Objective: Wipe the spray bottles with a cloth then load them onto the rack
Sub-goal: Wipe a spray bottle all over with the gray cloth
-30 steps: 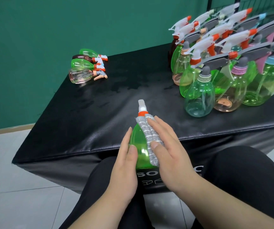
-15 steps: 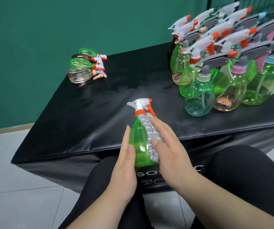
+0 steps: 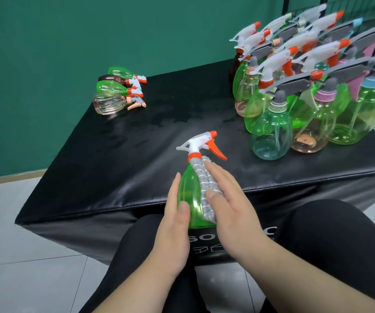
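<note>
Wiping the green spray bottle point(image 3: 191, 199) well takes what, asks A.

B: The right hand point(image 3: 229, 204) lays straight fingers and thumb over the grey cloth point(image 3: 206, 188), pressing it to the bottle's right side. The left hand point(image 3: 175, 222), fingers straight, braces the opposite side. Neither curls around it. It would probably help to hold that counter-pressure and turn the bottle so the cloth reaches every face, neck included.

A: Where is it, and which way does it point?

B: It sits between both palms above the near edge of the black table point(image 3: 114, 166), before the person's knees. Its long axis runs nearly upright, leaning slightly away. The orange nozzle aims right, toward the standing bottles point(image 3: 295, 98). 4 lying bottles point(image 3: 118, 91) rest far left.
</note>
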